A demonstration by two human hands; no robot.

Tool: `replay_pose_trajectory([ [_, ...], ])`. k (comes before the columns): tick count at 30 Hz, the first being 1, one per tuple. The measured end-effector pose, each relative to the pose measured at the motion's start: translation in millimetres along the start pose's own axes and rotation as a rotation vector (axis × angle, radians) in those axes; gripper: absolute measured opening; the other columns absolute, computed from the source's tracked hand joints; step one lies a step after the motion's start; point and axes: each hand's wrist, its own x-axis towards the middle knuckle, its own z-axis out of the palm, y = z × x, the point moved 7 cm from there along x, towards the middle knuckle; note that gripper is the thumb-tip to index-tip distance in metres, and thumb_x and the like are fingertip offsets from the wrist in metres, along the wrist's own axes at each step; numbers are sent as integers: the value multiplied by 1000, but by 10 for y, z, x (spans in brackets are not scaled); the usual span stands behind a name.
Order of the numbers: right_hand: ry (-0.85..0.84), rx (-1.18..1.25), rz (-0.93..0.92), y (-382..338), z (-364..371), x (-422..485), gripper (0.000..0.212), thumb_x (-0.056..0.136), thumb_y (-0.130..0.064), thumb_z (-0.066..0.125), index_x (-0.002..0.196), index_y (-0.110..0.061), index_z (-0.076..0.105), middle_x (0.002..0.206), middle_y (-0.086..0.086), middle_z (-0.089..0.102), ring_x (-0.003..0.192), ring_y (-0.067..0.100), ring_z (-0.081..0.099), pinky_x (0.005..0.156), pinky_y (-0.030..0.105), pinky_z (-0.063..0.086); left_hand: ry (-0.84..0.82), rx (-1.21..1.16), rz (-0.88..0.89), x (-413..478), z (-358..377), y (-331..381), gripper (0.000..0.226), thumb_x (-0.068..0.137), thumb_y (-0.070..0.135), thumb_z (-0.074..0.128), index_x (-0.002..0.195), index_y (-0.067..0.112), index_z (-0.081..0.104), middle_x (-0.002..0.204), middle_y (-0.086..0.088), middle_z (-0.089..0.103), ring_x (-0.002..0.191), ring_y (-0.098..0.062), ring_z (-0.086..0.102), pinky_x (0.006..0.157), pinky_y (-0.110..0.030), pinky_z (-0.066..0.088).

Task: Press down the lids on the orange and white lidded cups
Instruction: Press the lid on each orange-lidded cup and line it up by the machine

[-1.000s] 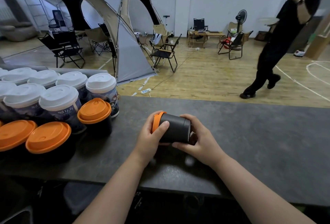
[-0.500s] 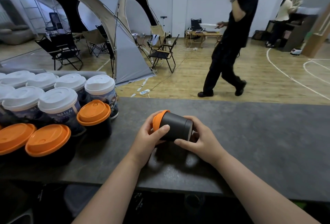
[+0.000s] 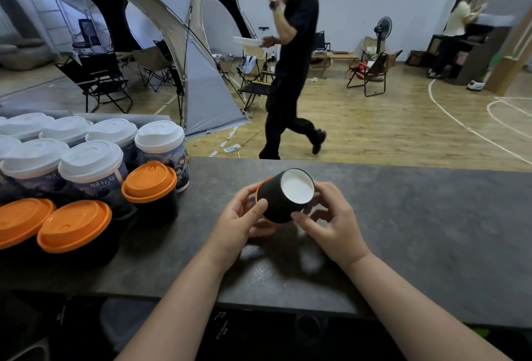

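Now | black cup [image 3: 276,202] upturned | between left hand [image 3: 239,223], right hand [image 3: 335,229] fingers [image 3: 302,221]

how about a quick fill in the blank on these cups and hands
1. The cup held by the left hand and right hand has a ____ body.
2. Its bottom, turned toward the camera, is ____.
3. The other cups stand on the counter to the person's ____.
Missing words: black; white; left
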Motion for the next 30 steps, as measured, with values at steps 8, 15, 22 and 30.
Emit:
replay_pose_trajectory([
  [8,-15,-19,-48,-48,-18,-19,63,87,-1,74,142,-23,54,136,-1,51,101,19,65,73,25,58,132,123,50,51,-29,-32,46,91,5,65,135,20,58,92,-6,58,68,-7,60,49,-26,55],
  [15,-25,148,41,11,5,-33,53,93,11,60,130,-27,62,144,1,55,112,27,70,87,42,61,154,28,17,24,-53,-42,53,94,3,63,133,37,53,87,-7,73,73,-17,72,57,-29,59],
  [22,10,332,236,176,-9,-1,33,85,1,74,117,-6,68,110,4,77,103,16,74,89,30,58,85,-24,92,-57,4,80,62,84,10,67,141,25,47,127,-9,69,119,-26,65,91,-41,58],
  [30,-105,162,227,221,56,21,46,82,1,79,124,-11,67,119,-1,74,115,11,68,94,27,57,98,118,171,-25,-40,97,76,72,0,76,143,13,49,141,-3,59,131,-15,54,94,-21,51],
])
